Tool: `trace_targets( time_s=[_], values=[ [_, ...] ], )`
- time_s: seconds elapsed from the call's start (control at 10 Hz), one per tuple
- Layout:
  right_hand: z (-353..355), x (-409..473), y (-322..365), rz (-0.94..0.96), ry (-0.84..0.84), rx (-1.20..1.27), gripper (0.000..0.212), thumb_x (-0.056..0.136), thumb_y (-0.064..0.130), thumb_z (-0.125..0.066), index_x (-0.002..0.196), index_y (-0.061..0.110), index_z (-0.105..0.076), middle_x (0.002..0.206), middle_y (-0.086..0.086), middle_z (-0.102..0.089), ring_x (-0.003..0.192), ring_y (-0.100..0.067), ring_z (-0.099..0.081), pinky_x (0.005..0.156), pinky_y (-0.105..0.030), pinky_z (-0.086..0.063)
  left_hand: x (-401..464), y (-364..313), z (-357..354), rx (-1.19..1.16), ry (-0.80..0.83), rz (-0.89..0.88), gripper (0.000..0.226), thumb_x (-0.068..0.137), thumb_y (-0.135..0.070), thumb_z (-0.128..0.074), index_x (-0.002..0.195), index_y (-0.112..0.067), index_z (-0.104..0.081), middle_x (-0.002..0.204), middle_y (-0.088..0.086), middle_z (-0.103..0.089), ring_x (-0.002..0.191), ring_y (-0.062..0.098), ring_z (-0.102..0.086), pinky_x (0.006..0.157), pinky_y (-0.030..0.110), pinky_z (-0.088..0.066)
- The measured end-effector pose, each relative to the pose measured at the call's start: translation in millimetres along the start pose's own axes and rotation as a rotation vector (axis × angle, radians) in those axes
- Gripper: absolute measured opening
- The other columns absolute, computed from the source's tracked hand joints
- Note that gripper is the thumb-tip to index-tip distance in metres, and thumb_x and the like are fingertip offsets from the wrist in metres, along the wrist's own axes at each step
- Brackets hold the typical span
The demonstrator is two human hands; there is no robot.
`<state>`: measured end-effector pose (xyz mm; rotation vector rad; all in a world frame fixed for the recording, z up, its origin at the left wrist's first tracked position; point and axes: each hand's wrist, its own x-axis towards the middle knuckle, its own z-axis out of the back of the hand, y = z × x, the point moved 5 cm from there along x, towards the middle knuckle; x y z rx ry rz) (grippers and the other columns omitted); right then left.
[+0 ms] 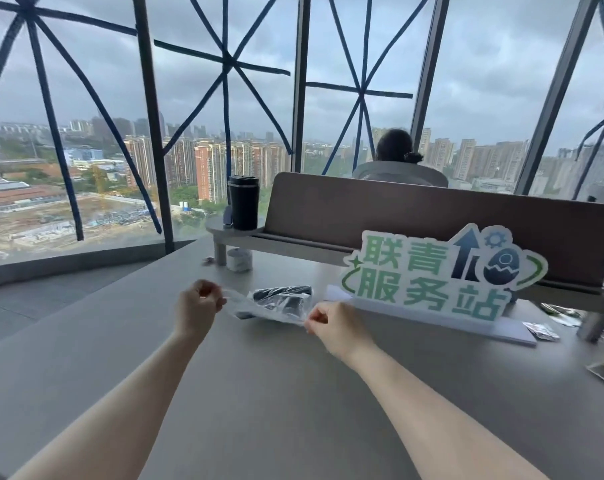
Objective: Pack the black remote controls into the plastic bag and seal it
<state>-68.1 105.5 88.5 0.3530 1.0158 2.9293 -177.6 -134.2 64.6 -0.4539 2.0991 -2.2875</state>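
A clear plastic bag [259, 311] lies on the grey table [259, 393] just beyond my hands. Black remote controls [281, 296] show through it, inside the bag. My left hand [198, 306] pinches the bag's near edge at its left end. My right hand [331, 323] pinches the same edge at its right end. The edge is stretched between the two hands. How many remotes are inside I cannot tell.
A green and white sign [435, 271] stands to the right on a white base. Behind are a brown divider [432, 216], a black tumbler [244, 202] on a small shelf, and a tape roll [239, 259]. Small packets [541, 330] lie far right. A person sits beyond the divider.
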Motion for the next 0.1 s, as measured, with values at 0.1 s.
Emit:
trace_targets(
  time_s=[0.1],
  values=[
    [-8.8,-23.5,-7.0,-0.028,0.107,0.095,0.007,0.088,0.028,-0.063,0.085,0.023,-0.068,0.088,0.002,-0.075,0.037,-0.007,-0.051,0.053,-0.025,-0.049,-14.9,37.6,10.3,-0.017,0.018,0.075,0.019,0.091,0.006,-0.046,0.104,0.010,-0.060,0.075,0.018,-0.060,0.064,0.024,-0.060,0.070,0.034,-0.051]
  ],
)
